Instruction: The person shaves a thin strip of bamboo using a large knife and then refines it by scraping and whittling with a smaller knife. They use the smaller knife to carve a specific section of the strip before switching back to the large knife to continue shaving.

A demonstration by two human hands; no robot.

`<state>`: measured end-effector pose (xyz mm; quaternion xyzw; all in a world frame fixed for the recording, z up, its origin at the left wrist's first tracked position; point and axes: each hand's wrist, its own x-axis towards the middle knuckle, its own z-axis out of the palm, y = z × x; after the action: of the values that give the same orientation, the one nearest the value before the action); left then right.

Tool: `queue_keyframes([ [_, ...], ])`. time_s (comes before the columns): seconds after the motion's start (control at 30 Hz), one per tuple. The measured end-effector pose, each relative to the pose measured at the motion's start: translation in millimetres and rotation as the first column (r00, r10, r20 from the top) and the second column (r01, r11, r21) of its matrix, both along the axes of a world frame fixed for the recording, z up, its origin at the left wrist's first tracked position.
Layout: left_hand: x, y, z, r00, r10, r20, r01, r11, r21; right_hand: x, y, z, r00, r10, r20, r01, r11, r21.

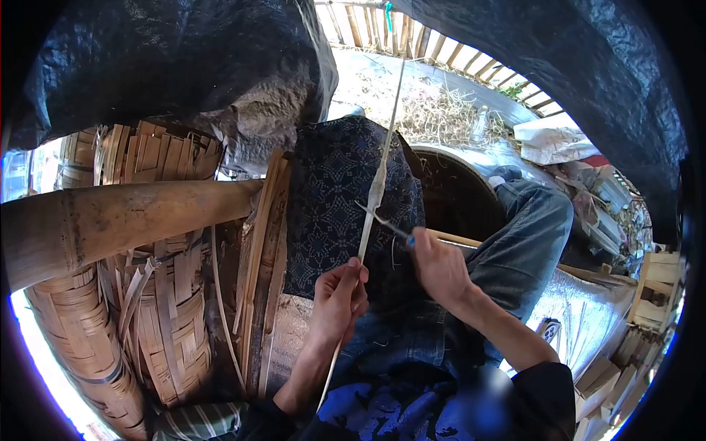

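A long pale bamboo strip (375,192) runs from the top of the view down past my lap, over a dark patterned cloth (327,198). My left hand (340,298) is closed round the strip, pinching it between thumb and fingers. My right hand (441,268) is wrapped round the handle of a small knife (397,231), of which a bit of blue shows at the fist. The knife's thin blade reaches left to the strip, above my left hand. A thin curl of shaving seems to hang by the blade.
A thick bamboo pole (140,220) juts in from the left, above woven bamboo baskets (173,323). Dark plastic sheeting (176,66) hangs overhead. A glass bottle (479,123) stands beyond the cloth near shavings (426,110). A phone (548,329) lies right of my leg.
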<state>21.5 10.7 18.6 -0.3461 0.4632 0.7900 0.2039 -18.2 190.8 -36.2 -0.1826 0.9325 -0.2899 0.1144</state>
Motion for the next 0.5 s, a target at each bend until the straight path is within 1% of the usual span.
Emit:
queue_keyframes([
  [0.03, 1, 2, 1, 1.0, 0.001, -0.005, -0.001, 1.0, -0.008, -5, 1, -2, 1.0, 0.0, 0.001, 0.0, 1.0, 0.004],
  [0.1, -1, 1, 1, 1.0, 0.008, -0.011, -0.008, 1.0, -0.018, -14, 2, -10, 0.983, 0.026, -0.179, -0.039, 0.997, -0.066],
  [0.13, -3, 0, 1, 1.0, 0.011, 0.0, -0.011, 1.0, -0.007, -13, 1, -5, 0.984, 0.032, -0.176, -0.045, 0.997, -0.07],
  [0.2, -5, -4, -1, 1.0, 0.014, 0.014, -0.014, 1.0, 0.004, -9, -1, 13, 0.994, 0.082, -0.074, -0.094, 0.981, -0.169],
  [0.23, -6, -6, -4, 1.0, 0.011, 0.023, -0.011, 1.0, -0.006, -7, -1, 13, 0.994, 0.083, -0.073, -0.095, 0.981, -0.167],
  [0.3, -6, -6, -8, 0.999, 0.005, 0.036, -0.005, 1.0, -0.01, -5, 3, 13, 0.977, 0.212, 0.016, -0.204, 0.955, -0.214],
  [0.33, -5, -5, -9, 0.999, 0.017, 0.043, -0.017, 1.0, -0.018, -5, 2, 12, 0.978, 0.21, 0.018, -0.202, 0.956, -0.211],
  [0.4, -4, -4, -10, 0.999, 0.026, 0.048, -0.025, 0.999, -0.025, -9, -3, 5, 0.977, 0.169, -0.133, -0.184, 0.976, -0.113],
  [0.43, -4, -4, -8, 0.999, 0.006, 0.044, -0.005, 1.0, -0.031, -14, -5, -1, 0.977, 0.168, -0.133, -0.183, 0.977, -0.112],
  [0.5, -2, -2, -6, 0.999, -0.014, 0.039, 0.016, 0.999, -0.038, -23, -9, -9, 0.975, 0.049, -0.218, -0.089, 0.98, -0.177],
])
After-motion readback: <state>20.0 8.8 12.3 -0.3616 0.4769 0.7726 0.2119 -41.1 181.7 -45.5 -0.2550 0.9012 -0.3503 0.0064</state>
